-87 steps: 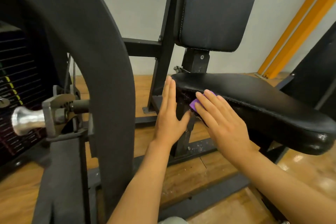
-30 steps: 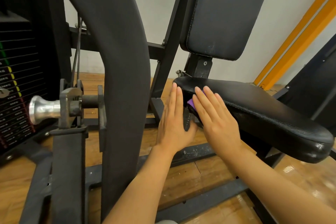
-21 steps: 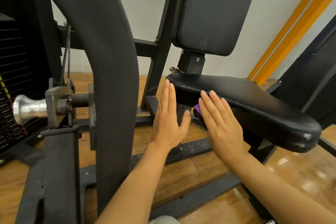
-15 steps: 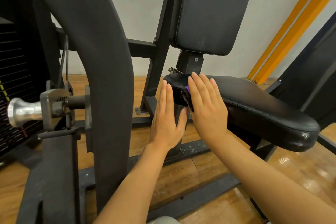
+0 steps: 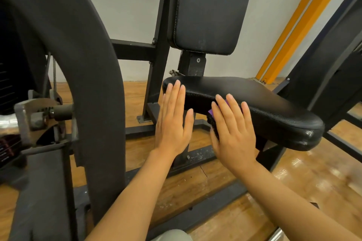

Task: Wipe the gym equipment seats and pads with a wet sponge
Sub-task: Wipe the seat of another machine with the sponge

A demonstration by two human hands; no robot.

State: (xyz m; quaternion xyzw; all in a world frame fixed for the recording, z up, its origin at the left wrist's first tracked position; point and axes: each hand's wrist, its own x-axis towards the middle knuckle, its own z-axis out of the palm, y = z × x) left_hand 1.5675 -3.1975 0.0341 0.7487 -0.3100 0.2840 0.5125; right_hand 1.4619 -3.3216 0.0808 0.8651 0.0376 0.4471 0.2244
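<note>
Purple sponge [image 5: 211, 112], mostly hidden under the flat-fingered right hand [image 5: 233, 133], presses the black padded seat's [image 5: 264, 103] front edge; left hand [image 5: 172, 123] flat, fingers straight.

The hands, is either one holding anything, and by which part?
The right hand presses a purple sponge flat against the seat's side edge. The left hand holds nothing.

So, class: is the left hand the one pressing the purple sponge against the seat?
No: the right hand presses the sponge against the seat edge; the left hand holds nothing.
</note>
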